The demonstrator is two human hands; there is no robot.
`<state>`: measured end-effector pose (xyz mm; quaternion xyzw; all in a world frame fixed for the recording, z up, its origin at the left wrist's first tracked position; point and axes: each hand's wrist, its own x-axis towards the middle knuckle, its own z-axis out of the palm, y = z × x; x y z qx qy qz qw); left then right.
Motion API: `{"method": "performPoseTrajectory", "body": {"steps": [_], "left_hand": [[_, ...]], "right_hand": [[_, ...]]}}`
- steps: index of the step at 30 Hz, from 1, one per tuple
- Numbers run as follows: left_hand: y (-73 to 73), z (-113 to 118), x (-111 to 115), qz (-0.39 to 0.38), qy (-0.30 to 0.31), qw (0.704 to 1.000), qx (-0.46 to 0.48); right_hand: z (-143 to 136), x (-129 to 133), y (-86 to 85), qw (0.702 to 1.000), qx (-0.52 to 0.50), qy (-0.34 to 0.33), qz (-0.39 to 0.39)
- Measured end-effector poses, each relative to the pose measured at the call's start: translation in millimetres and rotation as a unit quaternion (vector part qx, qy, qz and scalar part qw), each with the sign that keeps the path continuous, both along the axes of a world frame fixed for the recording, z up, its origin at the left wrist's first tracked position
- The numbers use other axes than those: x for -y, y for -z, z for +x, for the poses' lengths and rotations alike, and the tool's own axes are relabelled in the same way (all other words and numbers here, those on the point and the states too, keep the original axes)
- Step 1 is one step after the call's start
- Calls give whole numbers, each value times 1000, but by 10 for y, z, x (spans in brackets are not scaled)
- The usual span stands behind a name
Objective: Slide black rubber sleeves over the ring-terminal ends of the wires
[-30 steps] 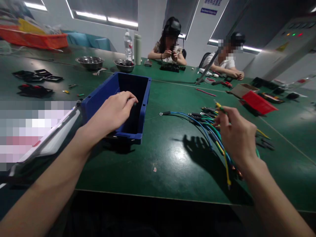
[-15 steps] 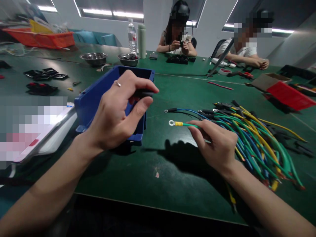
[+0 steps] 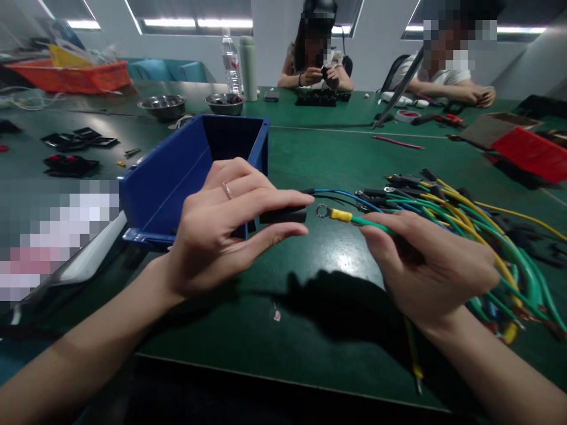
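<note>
Worktable: smooth dark-green tabletop (image 3: 328,156) in a pale-walled room, bright strip lights along the far side.
Green wire: green-insulated wire (image 3: 374,224) with a yellow collar (image 3: 341,216) and a round metal ring terminal (image 3: 323,211), held above the near middle of the tabletop, ring end pointing left.
Right hand (image 3: 429,260): thumb and index finger pinch the wire behind the collar, probably to leave the metal end free and steady.
Left hand (image 3: 217,224): fingers above and thumb below pinch a short black tube (image 3: 283,215) by its sides, seemingly so the end facing the ring stays uncovered. Tube and ring are near each other but apart.
Blue bin: deep blue plastic bin (image 3: 168,177) with an open top, just beyond the left hand, presumably for easy reach.
Wire pile: loose green, yellow and blue wires (image 3: 482,230) lie beside and beyond the right hand, apparently kept on that hand's side.
Far side: two shiny steel bowls (image 3: 162,108), a clear plastic bottle (image 3: 230,62) and a pale-green flask (image 3: 248,68); a seated person (image 3: 295,68) holds a small black part (image 3: 325,72).
</note>
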<state>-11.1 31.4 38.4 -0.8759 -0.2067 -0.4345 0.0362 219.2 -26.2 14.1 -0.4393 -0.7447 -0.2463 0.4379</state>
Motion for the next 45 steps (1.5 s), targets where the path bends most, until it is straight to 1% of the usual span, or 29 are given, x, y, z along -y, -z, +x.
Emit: {"method": "performPoseTrajectory", "body": {"steps": [3,5,8,16,23,32,38,42,45], "left_hand": [[3,12,7,27,1,1000,7],[3,23,14,54,-2,999,-10],[1,42,32,65,-6,997,-29],[13,43,55,68,-4,998,-6],[15,44,71,55,1,998,8],[9,31,71,57,7,998,6],[-1,30,69,62,5,998,-27],[-13,36,67,65,23,997,-18],[-22,45,77,63,18,997,-30]], "right_hand": [[-21,11,-19,1000,0,-12,4],[-33,16,-30,1000,4,-20,4],[-47,21,-39,1000,10,-28,1],[-27,48,-37,1000,2,-21,3],[-34,47,-46,1000,8,-23,-4],[-19,38,-41,1000,7,-27,0],[-32,51,-22,999,13,-30,-5],[-27,66,-23,999,17,-41,-8],[-27,64,-14,999,19,-49,-10]]}}
